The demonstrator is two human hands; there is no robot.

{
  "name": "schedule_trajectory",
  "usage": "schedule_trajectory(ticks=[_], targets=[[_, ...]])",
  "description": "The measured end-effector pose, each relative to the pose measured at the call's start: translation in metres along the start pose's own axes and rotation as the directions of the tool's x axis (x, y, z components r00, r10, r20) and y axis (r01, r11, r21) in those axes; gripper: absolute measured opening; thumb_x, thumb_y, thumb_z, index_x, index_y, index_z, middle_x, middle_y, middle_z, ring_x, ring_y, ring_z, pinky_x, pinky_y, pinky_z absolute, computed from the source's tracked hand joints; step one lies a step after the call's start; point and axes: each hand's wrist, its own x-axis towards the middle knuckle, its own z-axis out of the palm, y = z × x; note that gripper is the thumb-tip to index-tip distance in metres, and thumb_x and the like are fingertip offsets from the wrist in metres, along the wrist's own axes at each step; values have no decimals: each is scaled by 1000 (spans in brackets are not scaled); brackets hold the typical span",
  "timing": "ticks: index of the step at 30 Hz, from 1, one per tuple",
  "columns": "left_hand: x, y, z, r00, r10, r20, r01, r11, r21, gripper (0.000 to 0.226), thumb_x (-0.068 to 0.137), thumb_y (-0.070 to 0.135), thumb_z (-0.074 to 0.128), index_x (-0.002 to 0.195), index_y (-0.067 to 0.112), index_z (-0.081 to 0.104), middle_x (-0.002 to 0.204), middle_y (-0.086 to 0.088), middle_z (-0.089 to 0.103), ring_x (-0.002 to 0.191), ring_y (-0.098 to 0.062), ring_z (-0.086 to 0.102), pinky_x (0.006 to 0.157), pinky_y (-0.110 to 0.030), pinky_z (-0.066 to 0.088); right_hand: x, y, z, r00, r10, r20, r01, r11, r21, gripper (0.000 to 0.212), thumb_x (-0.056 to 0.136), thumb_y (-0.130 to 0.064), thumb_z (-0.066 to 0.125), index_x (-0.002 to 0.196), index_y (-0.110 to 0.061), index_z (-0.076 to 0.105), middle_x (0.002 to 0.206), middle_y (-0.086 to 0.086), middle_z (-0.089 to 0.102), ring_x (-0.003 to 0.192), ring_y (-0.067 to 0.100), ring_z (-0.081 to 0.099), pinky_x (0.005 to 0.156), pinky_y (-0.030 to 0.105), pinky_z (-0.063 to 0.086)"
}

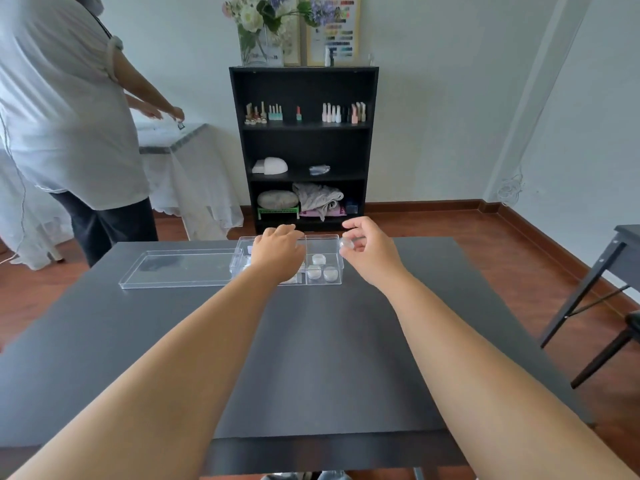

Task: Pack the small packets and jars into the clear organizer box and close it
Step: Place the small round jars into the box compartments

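The clear organizer box (334,241) stands open at the far side of the black table (329,358). Its right compartment holds three small white-lidded jars (319,267). Its clear lid (176,270) lies flat on the table to the left of the box. My left hand (277,252) reaches palm down into the box's middle compartment and hides what lies there; small packets (245,262) show beside it on the left. My right hand (367,247) hovers just right of the box, with a small clear jar (346,243) pinched between thumb and fingers.
A black bookshelf (303,147) with nail polish bottles and towels stands behind the table. Another person (65,109) stands at the far left by a white-draped table (187,168). A dark table and chair (609,289) are at the right. Wooden floor surrounds the table.
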Motion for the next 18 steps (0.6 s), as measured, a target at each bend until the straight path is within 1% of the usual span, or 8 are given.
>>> schedule_trajectory(ticks=[1, 3, 5, 6, 8, 11, 15, 18], targets=[[0, -3, 1, 999, -24, 42, 24, 1000, 16, 51, 94, 32, 32, 145, 26, 40, 157, 2, 29, 141, -27, 25, 113, -44, 19, 8, -5, 3, 999, -1, 53, 2, 999, -32, 37, 84, -13, 62, 116, -30, 54, 99, -12, 64, 84, 3, 60, 62, 15, 44], [-1, -6, 4, 993, -47, 108, 43, 998, 40, 57, 96, 34, 25, 152, 23, 23, 161, 2, 17, 146, -27, 13, 117, -48, 10, 19, -10, 9, 990, 9, 138, 10, 991, -132, 38, 86, -10, 58, 119, -28, 54, 97, -11, 64, 81, 7, 60, 56, 18, 45], [-2, -7, 6, 989, -29, 147, 23, 999, 39, 58, 96, 35, 21, 153, 23, 15, 162, 3, 12, 147, -28, 8, 116, -53, 5, 27, -12, 14, 981, 32, 189, 20, 963, -267, 33, 88, -10, 55, 116, -26, 57, 95, -8, 64, 74, 8, 57, 53, 20, 44], [-3, -7, 6, 988, -15, 154, 10, 999, 33, 58, 96, 35, 20, 153, 24, 14, 162, 3, 11, 147, -28, 7, 116, -54, 4, 31, -13, 17, 977, 49, 206, 26, 937, -347, 30, 88, -11, 54, 113, -26, 59, 96, -6, 63, 74, 10, 57, 55, 22, 46], [-4, -8, 6, 990, -3, 143, -1, 1000, 28, 58, 96, 35, 20, 153, 25, 13, 162, 4, 11, 147, -28, 6, 116, -55, 1, 37, -17, 24, 970, 93, 223, 34, 862, -505, 27, 89, -13, 52, 106, -29, 64, 100, -2, 56, 83, 16, 58, 67, 31, 53], [-4, -10, 8, 993, -12, 117, 8, 999, 34, 58, 96, 36, 18, 153, 26, 14, 162, 5, 12, 148, -27, 5, 116, -55, -2, 44, -25, 35, 963, 145, 229, 51, 735, -677, 30, 88, -10, 55, 103, -33, 66, 109, 5, 48, 92, 24, 57, 80, 35, 54], [-4, -9, 11, 992, -15, 126, 13, 1000, 17, 59, 96, 36, 18, 153, 26, 13, 162, 5, 10, 148, -28, 3, 116, -54, -5, 49, -27, 41, 945, 200, 260, 87, 611, -787, 32, 87, -7, 57, 107, -30, 65, 99, 2, 53, 109, 26, 48, 88, 35, 48], [-3, -11, 10, 991, -11, 130, 10, 1000, 10, 59, 96, 36, 18, 153, 25, 12, 162, 5, 9, 148, -28, 2, 116, -54, -6, 51, -28, 44, 931, 243, 274, 88, 580, -810, 28, 87, -12, 60, 106, -32, 67, 111, 2, 60, 114, 24, 46, 91, 36, 47]])
